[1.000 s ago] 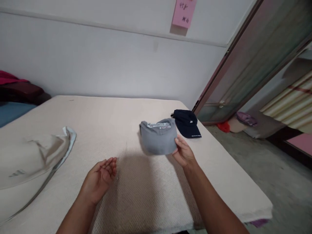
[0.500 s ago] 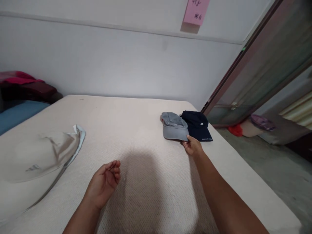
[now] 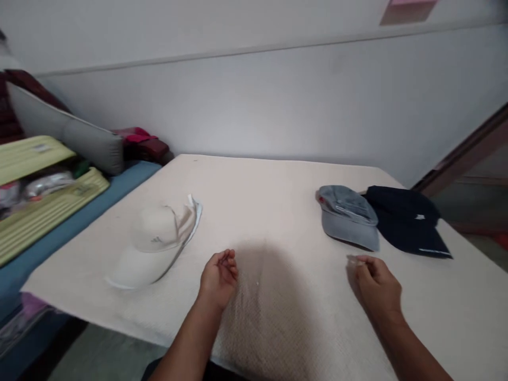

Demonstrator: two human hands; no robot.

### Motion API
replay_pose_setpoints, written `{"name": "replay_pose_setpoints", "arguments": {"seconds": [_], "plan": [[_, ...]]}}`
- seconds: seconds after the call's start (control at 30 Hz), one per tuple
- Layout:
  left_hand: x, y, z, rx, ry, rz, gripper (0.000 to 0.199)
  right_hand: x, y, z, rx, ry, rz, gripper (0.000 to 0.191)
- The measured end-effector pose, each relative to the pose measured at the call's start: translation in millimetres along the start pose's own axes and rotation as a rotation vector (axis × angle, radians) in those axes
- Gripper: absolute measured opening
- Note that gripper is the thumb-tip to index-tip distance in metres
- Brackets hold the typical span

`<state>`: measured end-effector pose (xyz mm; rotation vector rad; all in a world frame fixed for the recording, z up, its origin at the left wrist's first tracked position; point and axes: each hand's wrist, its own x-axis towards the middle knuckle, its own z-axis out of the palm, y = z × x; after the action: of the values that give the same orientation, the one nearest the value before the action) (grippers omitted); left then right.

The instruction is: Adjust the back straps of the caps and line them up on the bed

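A grey cap (image 3: 347, 211) rests on the cream cloth surface at the right, its brim facing me. Beside it, partly tucked behind, lies a navy cap (image 3: 408, 217) with a small white logo. My right hand (image 3: 379, 286) is just below the grey cap's brim, apart from it, fingers loosely bent and holding nothing. Toward the middle, my left hand (image 3: 220, 278) hovers with palm turned up, fingers half curled and nothing in them. Left of that hand sits a white cap (image 3: 156, 238) with a striped logo, its brim pointing to the lower left.
The cream surface (image 3: 254, 196) meets a white wall (image 3: 257, 106) at the back. On the left are a blue bed edge (image 3: 135, 177), a grey cushion (image 3: 87, 140) and a yellow-green crate-like item (image 3: 35, 153). A pink note (image 3: 410, 8) hangs on the wall.
My right hand has let go of the grey cap's brim and drawn back from it. The view has swung left, bringing the whole white cap into sight. My left hand keeps its pose.
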<state>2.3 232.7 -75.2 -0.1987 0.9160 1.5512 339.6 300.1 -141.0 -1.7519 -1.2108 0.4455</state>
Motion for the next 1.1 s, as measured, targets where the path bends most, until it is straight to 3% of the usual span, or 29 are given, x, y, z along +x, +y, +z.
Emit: {"name": "replay_pose_setpoints", "arguments": {"seconds": [0.23,0.47,0.6,0.73,0.9,1.1], "plan": [[0,33,-22.7,-0.145,0.083,0.206,0.02,8,10,3,-0.158,-0.06,-0.012,0.025],[-10,58,-42.3,-0.127,0.118,0.341,0.019,8,1,3,-0.228,-0.056,-0.007,0.027],[-20,92,-60.2,-0.124,0.214,0.566,0.014,8,-3,3,-0.265,-0.074,-0.015,0.029],[-35,124,-93.5,-0.129,0.363,0.793,0.014,10,-3,2,-0.302,-0.072,-0.019,0.03],[-46,129,-129.5,-0.089,0.526,0.913,0.016,12,1,4,-0.319,-0.074,-0.033,0.028],[-42,125,-131.3,0.034,0.475,0.888,0.016,10,1,5,-0.302,-0.041,-0.058,0.03]]}}
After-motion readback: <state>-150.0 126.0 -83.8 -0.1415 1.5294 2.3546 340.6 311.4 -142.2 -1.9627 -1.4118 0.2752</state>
